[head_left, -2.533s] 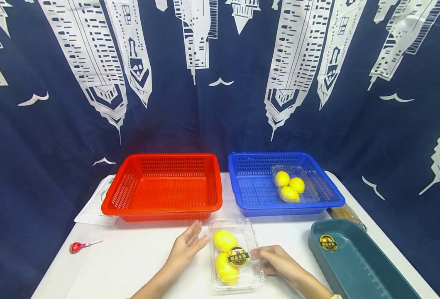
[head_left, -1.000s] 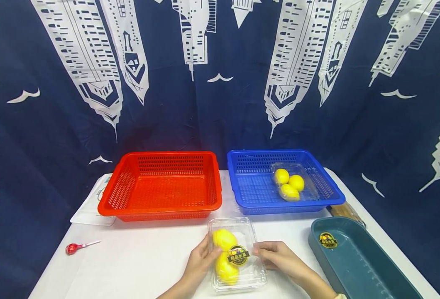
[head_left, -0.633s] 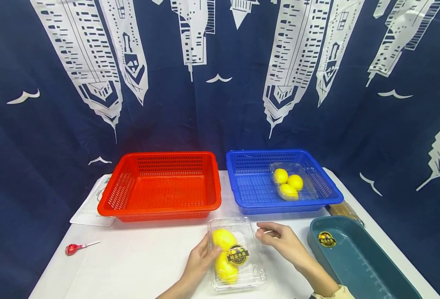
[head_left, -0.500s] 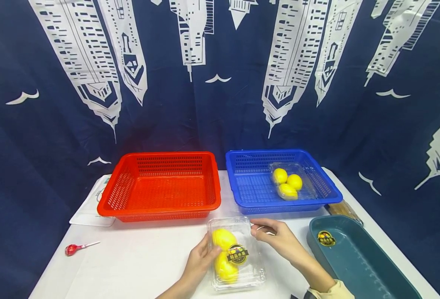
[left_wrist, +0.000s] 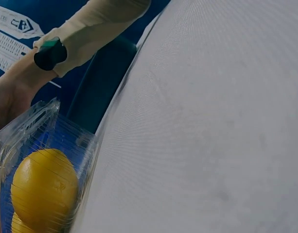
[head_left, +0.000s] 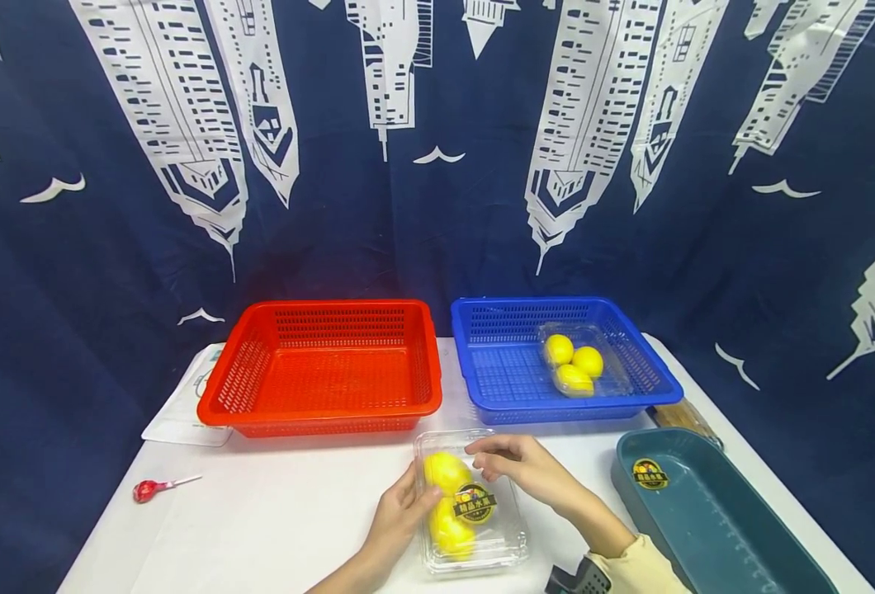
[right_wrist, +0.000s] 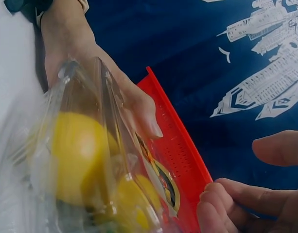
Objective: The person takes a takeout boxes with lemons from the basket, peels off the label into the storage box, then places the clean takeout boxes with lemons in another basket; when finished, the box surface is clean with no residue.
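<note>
A clear plastic clamshell box (head_left: 500, 536) with two lemons (head_left: 451, 532) inside stands on the white table, its lid down. On the lid is a round black-and-gold fruit sticker (head_left: 475, 503). My left hand (head_left: 396, 516) grips the box's left side, thumb over the lid's edge. Over the far right part of the lid hovers my right hand (head_left: 522, 469), its fingers loosely bent with nothing between them. In the right wrist view its thumb (right_wrist: 280, 148) stands apart from the fingertips (right_wrist: 214, 199). The left wrist view shows one lemon (left_wrist: 44, 189) through the ribbed wall.
Behind are a red basket (head_left: 319, 425) and a blue basket (head_left: 500, 404) holding another clear box of lemons (head_left: 574, 379). A teal tray (head_left: 735, 511) with a similar sticker (head_left: 650, 474) lies right. A lollipop (head_left: 148, 490) rests at left, a white bag (head_left: 185, 421) behind it.
My left hand came to the box's left side and took hold. My right hand let go of the right edge and moved up and left over the lid. The box stayed in place.
</note>
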